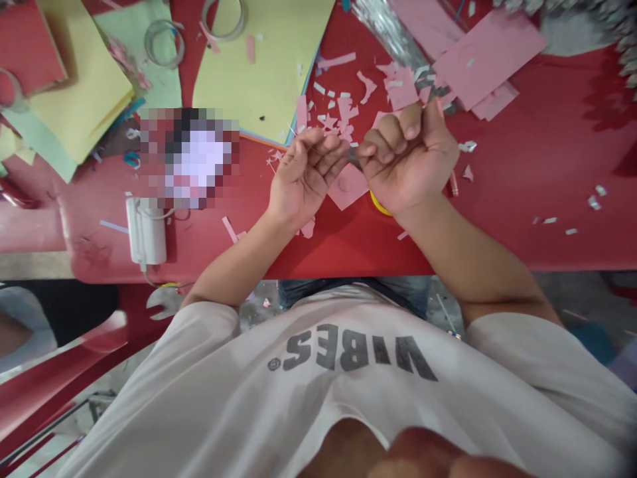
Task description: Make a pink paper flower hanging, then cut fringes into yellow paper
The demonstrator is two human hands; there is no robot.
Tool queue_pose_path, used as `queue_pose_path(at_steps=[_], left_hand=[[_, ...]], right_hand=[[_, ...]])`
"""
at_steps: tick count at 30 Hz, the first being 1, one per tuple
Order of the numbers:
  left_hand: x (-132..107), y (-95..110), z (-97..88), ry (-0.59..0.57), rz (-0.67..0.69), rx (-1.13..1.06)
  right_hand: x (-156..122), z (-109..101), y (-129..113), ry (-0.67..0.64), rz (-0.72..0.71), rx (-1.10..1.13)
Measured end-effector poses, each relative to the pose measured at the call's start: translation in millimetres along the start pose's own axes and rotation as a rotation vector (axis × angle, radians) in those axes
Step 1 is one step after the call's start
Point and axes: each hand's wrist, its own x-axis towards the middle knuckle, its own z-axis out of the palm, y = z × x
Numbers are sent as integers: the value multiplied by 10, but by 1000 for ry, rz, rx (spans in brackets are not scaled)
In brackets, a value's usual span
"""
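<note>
My left hand [311, 174] is palm up over the table, its fingers loosely bent and apart, with nothing visible in the palm. Close beside it, my right hand [411, 159] is turned palm up with its fingers curled in. Whether a small thing sits between its thumb and forefinger I cannot make out. Beneath and between the hands lies a pink paper square [348, 187] with a faint round mark. A yellow ring-shaped thing [381, 202] shows partly under my right wrist. Small pink paper cut-outs [343, 113], some star-shaped, are scattered just beyond my fingers.
Yellow paper sheets [259, 79] and tape rolls [164, 43] lie at the back left. A blurred-out device [202, 159] and a white power bank [146, 232] with a cable are left of my hands. Pink sheets [490, 56] and silvery strips [388, 30] lie at the back right.
</note>
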Motion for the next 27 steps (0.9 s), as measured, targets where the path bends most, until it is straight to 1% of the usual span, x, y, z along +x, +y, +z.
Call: queue_pose_path(at_steps=[2, 5, 7, 10, 12, 15, 16, 18, 20, 21, 22, 23, 24, 26, 27], left_hand=[[18, -2, -44, 6, 21, -20], [57, 21, -110, 33, 56, -10], [74, 54, -139, 57, 78, 12], [77, 122, -153, 67, 111, 57], [66, 156, -146, 42, 167, 94], [54, 154, -122, 30, 282, 204], [55, 141, -115, 49, 291, 261], [65, 114, -110, 124, 262, 371], [83, 106, -124, 207, 245, 428], [93, 116, -138, 233, 263, 440], [105, 133, -157, 240, 299, 448], [118, 157, -179, 225, 345, 454], [134, 185, -204, 200, 394, 459], [172, 240, -255, 172, 471, 457], [195, 262, -278, 184, 487, 456]], right_hand=[[-17, 14, 40, -23, 26, 64], [-25, 10, 85, -68, 51, 81], [-8, -6, 110, -78, 60, 14], [56, -61, 101, 12, 19, -226], [106, -114, 44, 50, 15, -421], [160, -175, -94, 14, 46, -595], [172, -187, -141, 4, 36, -614], [195, -209, -233, -19, -2, -614], [218, -256, -332, -80, -15, -624], [225, -295, -385, -114, -26, -682], [228, -343, -438, -162, -34, -792], [222, -395, -486, -195, -62, -970], [208, -446, -525, -244, -86, -1207], [159, -524, -556, -342, -79, -1696], [130, -542, -545, -386, -50, -1869]])
